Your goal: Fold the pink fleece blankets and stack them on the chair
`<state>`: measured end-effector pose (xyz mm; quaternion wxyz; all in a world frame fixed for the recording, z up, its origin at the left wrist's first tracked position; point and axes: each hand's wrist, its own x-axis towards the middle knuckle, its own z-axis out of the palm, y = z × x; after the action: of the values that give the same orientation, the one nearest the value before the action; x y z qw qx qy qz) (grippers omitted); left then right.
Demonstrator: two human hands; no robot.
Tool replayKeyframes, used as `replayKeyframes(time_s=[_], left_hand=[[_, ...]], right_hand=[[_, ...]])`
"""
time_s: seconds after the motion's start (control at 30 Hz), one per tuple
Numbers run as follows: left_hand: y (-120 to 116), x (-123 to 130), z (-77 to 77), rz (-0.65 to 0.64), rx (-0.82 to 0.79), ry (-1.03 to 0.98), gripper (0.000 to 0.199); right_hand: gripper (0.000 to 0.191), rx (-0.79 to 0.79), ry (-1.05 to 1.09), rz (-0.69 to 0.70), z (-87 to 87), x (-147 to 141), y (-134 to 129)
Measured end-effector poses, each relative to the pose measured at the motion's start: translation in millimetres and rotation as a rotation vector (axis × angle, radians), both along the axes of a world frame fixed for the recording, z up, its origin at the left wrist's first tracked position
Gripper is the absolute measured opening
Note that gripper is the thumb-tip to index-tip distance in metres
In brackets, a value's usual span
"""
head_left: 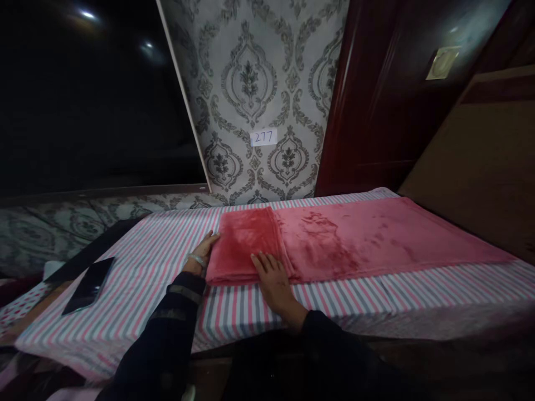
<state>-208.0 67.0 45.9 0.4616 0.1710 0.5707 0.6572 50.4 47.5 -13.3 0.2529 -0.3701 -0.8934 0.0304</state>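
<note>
A pinkish-red plush blanket (355,234) lies lengthwise on the striped cloth, its left part folded over into a thicker rectangle with a deeper red top. At the left edge of that fold is my left hand (204,249), fingers stretched out against the fabric, a bracelet on the wrist. Its fingertips are partly hidden by the blanket's edge. My right hand (272,278) rests flat on the front right part of the fold, fingers slightly spread. Both hands touch the blanket without visibly gripping it.
Pink, grey and white striped cloth (154,250) covers the table. A dark phone or tablet (89,285) lies at its left. Behind stand a large black screen (92,100) and a patterned wall with a "277" label (263,137). A brown panel (480,167) borders the right.
</note>
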Motion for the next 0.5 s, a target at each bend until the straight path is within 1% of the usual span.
replayKeyframes(time_s=[0.07, 0.13, 0.17, 0.23, 0.3, 0.37, 0.43, 0.5], left_hand=[[11.5, 1.7, 5.3, -0.062, -0.037, 0.059, 0.089], [23.9, 5.8, 14.8, -0.144, -0.035, 0.173, 0.084], [30.8, 8.6, 21.8, -0.173, -0.015, 0.231, 0.079], [45.8, 14.9, 40.8, -0.192, 0.055, 0.309, 0.069], [60.3, 20.8, 65.3, -0.191, 0.120, 0.346, 0.063], [71.0, 24.4, 93.0, -0.204, 0.172, 0.367, 0.060], [75.9, 24.8, 120.8, -0.216, 0.210, 0.389, 0.059], [74.8, 21.2, 146.2, -0.228, 0.235, 0.411, 0.060]], right_hand=[[0.066, -0.003, 0.034, 0.002, 2.3, 1.0, 1.3], [0.066, -0.024, 0.072, 0.016, 9.0, 4.3, 6.6], [0.066, -0.043, 0.093, 0.018, 14.6, 7.0, 11.1], [0.068, -0.079, 0.143, 0.015, 30.8, 14.3, 23.0], [0.071, -0.082, 0.209, 0.002, 53.0, 22.5, 36.2], [0.072, -0.033, 0.272, -0.006, 79.5, 29.6, 46.7], [0.069, 0.038, 0.304, -0.018, 108.2, 34.2, 51.9], [0.068, 0.109, 0.302, -0.015, 136.5, 35.7, 50.7]])
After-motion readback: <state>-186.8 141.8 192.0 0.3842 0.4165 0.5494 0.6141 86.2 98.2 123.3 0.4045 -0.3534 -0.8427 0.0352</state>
